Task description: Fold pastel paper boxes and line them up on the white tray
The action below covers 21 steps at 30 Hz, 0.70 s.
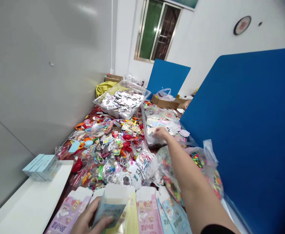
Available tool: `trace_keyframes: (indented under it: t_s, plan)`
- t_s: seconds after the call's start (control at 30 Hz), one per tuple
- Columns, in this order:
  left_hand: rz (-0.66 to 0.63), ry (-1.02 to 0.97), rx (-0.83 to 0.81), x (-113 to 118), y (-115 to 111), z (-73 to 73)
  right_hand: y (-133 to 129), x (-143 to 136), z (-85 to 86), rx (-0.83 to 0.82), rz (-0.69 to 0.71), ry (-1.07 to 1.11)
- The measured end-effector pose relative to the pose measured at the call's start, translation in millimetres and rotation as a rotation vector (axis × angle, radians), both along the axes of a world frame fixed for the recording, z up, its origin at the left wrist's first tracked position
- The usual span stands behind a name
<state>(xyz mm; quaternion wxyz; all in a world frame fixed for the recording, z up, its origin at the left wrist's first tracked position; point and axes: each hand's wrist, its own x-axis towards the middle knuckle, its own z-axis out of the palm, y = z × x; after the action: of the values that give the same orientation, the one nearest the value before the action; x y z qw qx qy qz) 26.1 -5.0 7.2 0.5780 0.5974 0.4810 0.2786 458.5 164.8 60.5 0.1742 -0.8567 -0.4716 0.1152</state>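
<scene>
My left hand (89, 217) is closed around a small light-blue paper box (112, 204) with its top flaps up, low in the view. My right hand (161, 132) reaches far forward into a clear plastic bin (145, 131) of flat printed pieces in clear wrap. Its fingers are pinched together at the bin's near left side; what they hold, if anything, is hidden. In front of me stand several open-topped paper boxes: a purple box (70, 209), a yellow box (132, 211), a pink box (149, 211) and blue boxes (175, 208).
Bagged trinkets (113, 139) cover the middle. Behind them a clear tub (146, 92) holds white-edged cutouts. Plastic bags (162, 162) of bright items lie under my right forearm. A white tray (28, 201) with closed blue boxes (41, 167) is left; a blue panel (249, 130) stands right.
</scene>
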Motion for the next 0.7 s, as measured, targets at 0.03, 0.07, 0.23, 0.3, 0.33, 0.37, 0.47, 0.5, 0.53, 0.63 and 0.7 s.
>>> trace_keyframes:
  t_s: [0.03,0.07,0.23,0.3,0.33,0.37,0.47,0.5,0.53,0.63,0.7]
  plan:
    - [-0.002,-0.023,-0.001,6,-1,2.0,-4,4,2.5,0.046,-0.007,-0.001]
    - [0.000,-0.054,-0.011,11,-4,3.5,-8,8,4.7,0.094,-0.022,-0.008]
    - [0.083,-0.216,-0.117,28,-22,4.4,-28,22,8.7,0.269,-0.092,-0.079]
    - [0.091,-0.245,-0.144,26,-29,2.8,-34,20,10.1,0.318,-0.095,-0.114]
    - [0.074,-0.252,-0.149,24,-32,1.9,-37,18,11.2,0.338,-0.094,-0.133]
    - [0.050,-0.254,-0.149,21,-35,1.2,-39,15,12.6,0.353,-0.093,-0.151]
    - [0.019,-0.233,-0.132,11,-40,-0.1,-42,8,15.9,0.342,-0.089,-0.195]
    - [0.026,-0.224,-0.132,8,-41,-0.5,-42,6,16.1,0.315,-0.085,-0.203]
    - [0.029,-0.219,-0.132,5,-42,-1.0,-41,6,15.8,0.276,-0.079,-0.205]
    - [0.033,-0.227,-0.117,0,-42,-4.3,-33,8,12.6,0.128,-0.053,-0.201]
    - [0.027,-0.231,-0.108,-2,-41,-8.0,-25,11,10.0,0.060,-0.035,-0.219]
